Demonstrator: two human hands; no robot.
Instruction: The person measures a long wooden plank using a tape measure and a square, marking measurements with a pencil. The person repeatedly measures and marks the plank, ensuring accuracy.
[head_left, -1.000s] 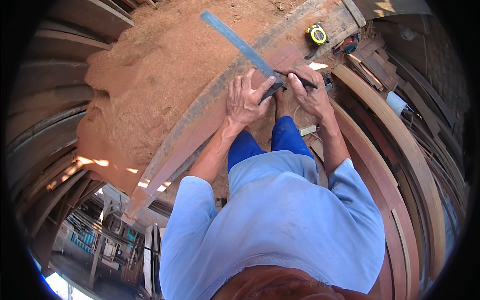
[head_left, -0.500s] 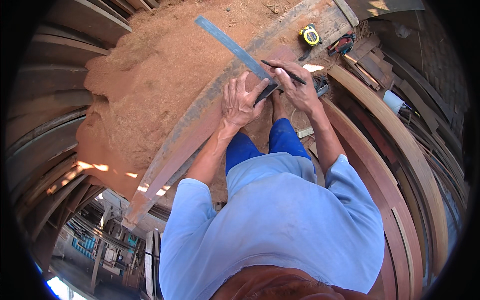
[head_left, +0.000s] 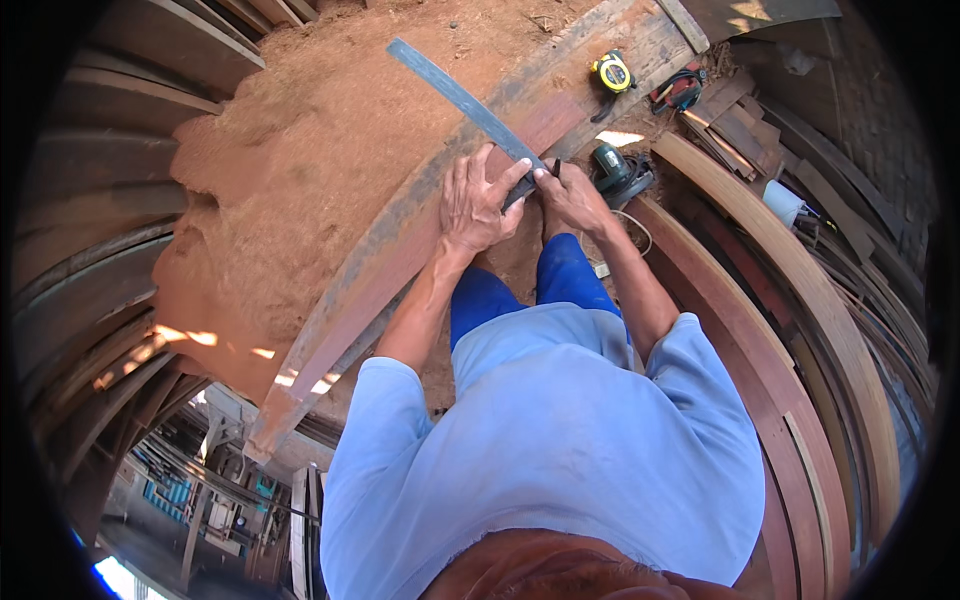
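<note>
A try square with a long grey metal blade (head_left: 458,98) lies across a reddish board (head_left: 550,120), its blade pointing away to the far left. My left hand (head_left: 474,203) is closed around the square's dark stock, thumb on top and fingers resting over the board. Close beside it, my right hand (head_left: 574,198) pinches a dark marking pen or pencil (head_left: 557,167), its tip down at the square's near end. The pen is mostly hidden by my fingers. Under the reddish board runs a worn, greyish plank (head_left: 590,42).
A yellow and black tape measure (head_left: 612,73) sits on the plank's far end, with a red and black tool (head_left: 680,90) beyond. A dark green power saw (head_left: 620,175) lies right of my hand. Long planks (head_left: 800,270) line the right; sawdust (head_left: 290,180) covers the left ground.
My right hand has come down and slightly left toward the square, and the pen has tipped from lying across to nearly upright. The power saw now shows more fully. My left hand stays put.
</note>
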